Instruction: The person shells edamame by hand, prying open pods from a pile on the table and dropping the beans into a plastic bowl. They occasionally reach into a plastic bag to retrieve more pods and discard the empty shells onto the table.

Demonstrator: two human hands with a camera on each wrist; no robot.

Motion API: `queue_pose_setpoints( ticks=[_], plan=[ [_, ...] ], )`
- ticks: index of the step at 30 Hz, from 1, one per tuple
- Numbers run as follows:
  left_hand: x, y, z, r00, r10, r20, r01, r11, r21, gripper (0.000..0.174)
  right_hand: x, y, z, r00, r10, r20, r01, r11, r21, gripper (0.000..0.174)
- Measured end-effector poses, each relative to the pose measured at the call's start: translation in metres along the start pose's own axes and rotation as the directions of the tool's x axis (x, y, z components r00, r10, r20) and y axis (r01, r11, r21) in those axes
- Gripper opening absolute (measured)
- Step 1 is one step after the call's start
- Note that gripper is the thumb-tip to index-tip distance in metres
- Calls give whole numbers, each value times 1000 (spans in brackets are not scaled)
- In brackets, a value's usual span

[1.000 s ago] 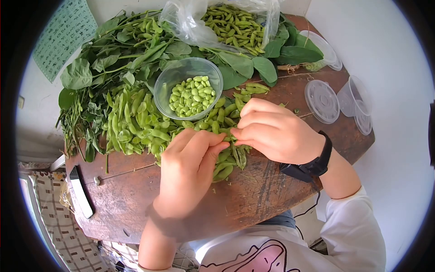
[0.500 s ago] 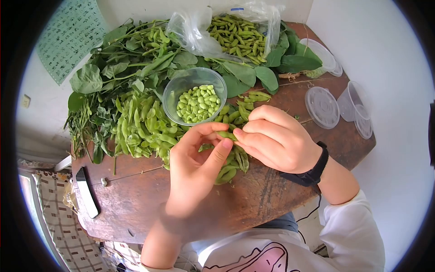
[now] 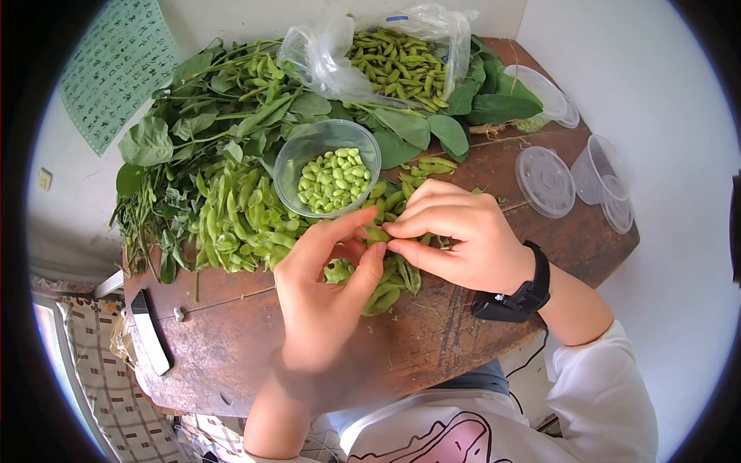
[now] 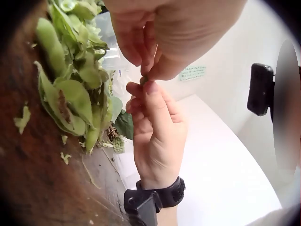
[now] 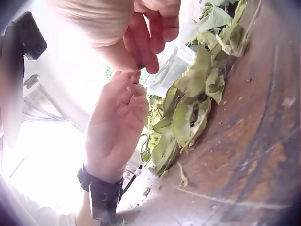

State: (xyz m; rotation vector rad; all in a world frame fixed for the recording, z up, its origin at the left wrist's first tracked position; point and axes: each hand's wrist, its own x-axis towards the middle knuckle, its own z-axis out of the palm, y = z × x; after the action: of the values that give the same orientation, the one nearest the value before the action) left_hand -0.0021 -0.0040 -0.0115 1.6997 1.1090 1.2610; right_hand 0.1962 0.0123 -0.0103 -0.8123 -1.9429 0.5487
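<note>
In the head view a green pod is pinched between both hands, just in front of a clear round bowl of shelled beans. The left hand holds the pod's left side between thumb and forefinger. Thumb and forefinger of the right hand pinch its right end. Fingers cover most of the pod in both wrist views. Below and beside the hands lie opened pods, also seen in the right wrist view as split shells.
Behind the bowl are leafy stalks and a plastic bag of pods. A heap of pods lies left of the bowl, a phone at the table's left. Clear lids and an empty cup stand right.
The left thumb and forefinger have spread apart around the pod compared with a second ago. The right hand has shifted slightly, and the head view has moved a little.
</note>
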Motion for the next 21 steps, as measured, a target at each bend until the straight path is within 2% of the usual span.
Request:
queue_pose_setpoints(
  ticks=[7, 10, 12, 17, 19, 20, 21],
  plan=[
    [2, 3, -2, 997, 72, 19, -73, 996, 59, 40, -1, 0, 0, 998, 52, 21, -54, 993, 110, 12],
    [1, 3, -3, 997, 24, 70, -23, 1000, -17, 37, -1, -3, -1, 993, 105, 52, -112, 983, 147, 12],
    [0, 0, -4, 991, -61, 116, 85, 972, -217, 30, -1, -3, 0, 994, 101, 49, -108, 983, 151, 12],
    [0, -1, -7, 982, -121, 147, 162, 936, -311, 35, -2, -3, -1, 993, 99, 60, -110, 972, 207, 11],
    [0, 0, -9, 977, -136, 164, 185, 925, -332, 36, -2, -7, -6, 964, 221, 151, -249, 946, 208, 5],
    [0, 3, -10, 956, -214, 201, 279, 876, -394, 36, -2, -9, -7, 964, 220, 151, -249, 946, 207, 5],
    [1, 5, -10, 927, -286, 243, 369, 814, -449, 36, -2, -11, -9, 906, 360, 224, -413, 868, 276, 4]
  ],
)
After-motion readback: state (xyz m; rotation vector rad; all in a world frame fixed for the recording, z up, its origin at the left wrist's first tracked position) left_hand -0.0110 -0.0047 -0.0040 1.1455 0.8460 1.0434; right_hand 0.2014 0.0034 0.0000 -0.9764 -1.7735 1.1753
